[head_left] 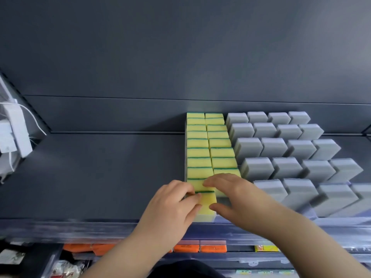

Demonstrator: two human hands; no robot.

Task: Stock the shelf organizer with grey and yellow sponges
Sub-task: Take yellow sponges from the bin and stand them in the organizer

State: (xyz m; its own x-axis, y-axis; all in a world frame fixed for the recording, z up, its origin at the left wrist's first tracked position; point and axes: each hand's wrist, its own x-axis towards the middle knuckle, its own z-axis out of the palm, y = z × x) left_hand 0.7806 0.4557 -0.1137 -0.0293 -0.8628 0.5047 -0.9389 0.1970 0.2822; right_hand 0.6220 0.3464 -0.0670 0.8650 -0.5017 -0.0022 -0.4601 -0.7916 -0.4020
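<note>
fingers (181, 187) on front yellow sponge (208, 200), grey sponges (275, 147) beside, orange packs (213, 248) below

Light: soft, even, moderate; no hard glare. Back panel (180, 47) brightens faintly toward its upper right corner. Shallow soft shadows lie between the rows of grey sponges (275, 147).

Focus: yellow sponges (208, 145) at rear of shelf (100, 167) sharp. Motion blur on left hand (172, 201), right hand (234, 195), front yellow sponge (207, 205), shelf's front rail (80, 227) and nearest grey sponges. Wide-angle bowing at the shelf's left and right ends.
</note>
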